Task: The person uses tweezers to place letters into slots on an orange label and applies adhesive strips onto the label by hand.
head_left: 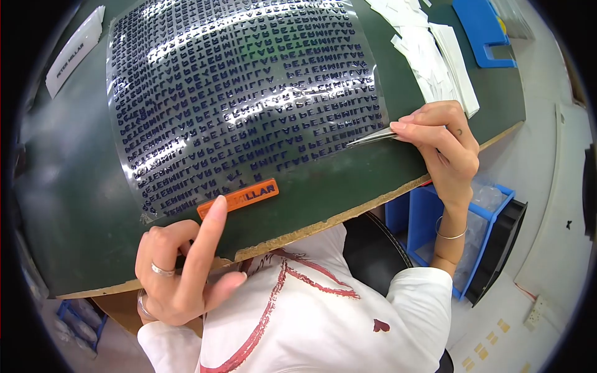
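A clear plastic sheet (pixel 249 81) covered in rows of dark letters lies on the green table. Pinched in my right hand (pixel 444 140) are metal tweezers (pixel 371 137), their tips at the lower right edge of the sheet, by the last row of letters. My left hand (pixel 186 267) rests near the table's front edge, its index fingertip touching an orange bar (pixel 252 196). The letters "LLAR" show dark at the right end of this bar; fainter ones lie beside my fingertip. No object is visible in the left hand's grasp, and its thumb and index finger are apart.
White paper strips (pixel 429 59) are piled at the upper right, near a blue plastic holder (pixel 482 31). A white card (pixel 74 50) printed "PETER MILLAR" lies at the upper left. A blue crate (pixel 479 236) with plastic bags stands below the table's right side.
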`<state>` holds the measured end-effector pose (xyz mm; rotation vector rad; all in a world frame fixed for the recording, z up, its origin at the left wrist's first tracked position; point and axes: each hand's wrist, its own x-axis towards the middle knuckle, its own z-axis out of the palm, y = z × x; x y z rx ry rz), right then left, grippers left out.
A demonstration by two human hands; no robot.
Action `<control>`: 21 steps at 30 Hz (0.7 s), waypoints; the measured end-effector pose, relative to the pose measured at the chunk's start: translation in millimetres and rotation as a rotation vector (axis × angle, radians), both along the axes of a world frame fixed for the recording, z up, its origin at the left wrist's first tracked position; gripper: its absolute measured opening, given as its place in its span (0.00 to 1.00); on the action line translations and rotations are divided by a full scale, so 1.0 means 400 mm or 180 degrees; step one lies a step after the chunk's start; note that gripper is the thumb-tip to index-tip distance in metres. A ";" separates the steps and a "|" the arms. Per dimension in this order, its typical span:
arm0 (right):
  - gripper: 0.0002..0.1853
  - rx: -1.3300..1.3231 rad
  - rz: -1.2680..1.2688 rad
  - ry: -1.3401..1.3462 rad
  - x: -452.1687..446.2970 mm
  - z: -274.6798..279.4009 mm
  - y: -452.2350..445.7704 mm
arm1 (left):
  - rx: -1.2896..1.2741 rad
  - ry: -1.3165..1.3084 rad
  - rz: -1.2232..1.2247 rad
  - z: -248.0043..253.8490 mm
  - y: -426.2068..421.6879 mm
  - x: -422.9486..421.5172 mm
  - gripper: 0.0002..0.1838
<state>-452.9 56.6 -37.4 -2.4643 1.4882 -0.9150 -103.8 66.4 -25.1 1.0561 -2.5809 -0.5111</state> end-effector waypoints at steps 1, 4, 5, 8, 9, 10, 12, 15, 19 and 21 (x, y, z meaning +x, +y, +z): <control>0.12 0.0035 -0.0017 0.0083 0.001 0.000 0.002 | -0.0048 0.0022 -0.0003 -0.005 0.000 0.002 0.33; 0.11 0.0320 -0.0223 -0.0123 0.025 0.005 0.008 | -0.0137 0.0050 0.0019 -0.034 -0.004 0.007 0.31; 0.10 0.0455 -0.0307 -0.0242 0.044 0.016 0.009 | -0.0267 0.0125 0.0095 -0.041 -0.002 0.009 0.30; 0.11 0.0807 -0.0114 -0.0609 0.156 0.062 0.013 | -0.0549 0.0229 0.0235 -0.029 0.009 0.010 0.29; 0.11 0.0942 0.0014 -0.0681 0.184 0.068 0.013 | -0.0550 0.0205 0.0253 -0.022 0.013 0.015 0.28; 0.11 0.0945 0.0033 -0.0701 0.201 0.069 0.011 | -0.0551 0.0188 0.0272 -0.016 0.018 0.019 0.28; 0.12 0.1024 0.0173 -0.0672 0.227 0.070 0.006 | -0.0547 0.0164 0.0302 -0.005 0.024 0.026 0.28; 0.12 0.1070 0.0253 -0.0632 0.245 0.074 0.002 | -0.0567 0.0052 0.0346 0.006 0.031 0.031 0.27; 0.12 0.1073 0.0263 -0.0528 0.254 0.085 0.001 | -0.0501 -0.0339 0.0207 0.037 0.034 0.030 0.31; 0.12 0.1042 0.0279 -0.0369 0.255 0.091 0.003 | -0.0608 -0.0415 0.0198 0.036 0.035 0.026 0.32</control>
